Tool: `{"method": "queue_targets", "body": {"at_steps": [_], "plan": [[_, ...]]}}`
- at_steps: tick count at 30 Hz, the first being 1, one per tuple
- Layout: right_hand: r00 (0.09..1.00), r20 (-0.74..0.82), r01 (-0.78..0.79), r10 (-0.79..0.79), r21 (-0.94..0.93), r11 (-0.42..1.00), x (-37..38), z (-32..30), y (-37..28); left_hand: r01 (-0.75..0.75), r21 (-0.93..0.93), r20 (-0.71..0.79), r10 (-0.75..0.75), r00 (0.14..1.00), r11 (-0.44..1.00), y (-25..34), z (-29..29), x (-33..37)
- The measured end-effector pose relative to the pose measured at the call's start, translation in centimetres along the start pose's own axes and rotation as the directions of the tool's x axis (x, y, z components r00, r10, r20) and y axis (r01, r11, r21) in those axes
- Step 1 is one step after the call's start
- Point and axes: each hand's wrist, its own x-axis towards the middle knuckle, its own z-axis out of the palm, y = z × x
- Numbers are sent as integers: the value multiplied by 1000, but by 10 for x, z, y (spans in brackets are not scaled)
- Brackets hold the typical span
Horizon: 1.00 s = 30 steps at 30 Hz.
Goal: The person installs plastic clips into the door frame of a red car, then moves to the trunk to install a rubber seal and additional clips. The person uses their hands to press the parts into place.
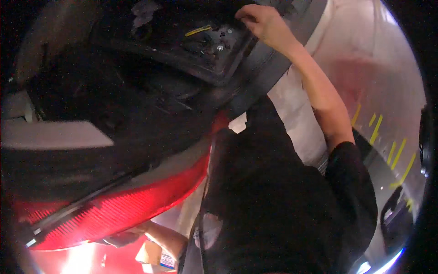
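Note:
My right hand [262, 26] is at the upper middle, its fingers curled in near the corner of a black tray-like part [207, 68]. What the fingers hold, if anything, is too dark to make out. On that part lie a yellow strip [198, 31] and several small metal fasteners. A red tail light [146, 205] curves across the lower left on the car body. Below it my left hand [121, 239] is partly hidden behind the light's lower edge, and its fingers do not show clearly. A small cardboard box [157, 255] is close to my left forearm.
A dark cavity [100, 82] of the car fills the upper left, with a pale flat panel [54, 134] at its side. Yellow strips mark the floor [388, 114] at the right. A dark wheeled-looking object [397, 219] stands at the right rim.

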Motion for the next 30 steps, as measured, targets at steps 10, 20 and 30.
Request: {"method": "queue_targets", "body": {"at_steps": [10,20,30], "plan": [[457,850,491,-263,5,871,48,112,73,485,433,-53,-516,855,760,94,-22,-25],[496,849,559,-183,-151,815,100,201,75,107,511,36,-146,989,853,91,-27,-37],[646,759,439,-78,-286,852,84,289,224,80,509,62,-129,990,857,73,-22,-35]]}}
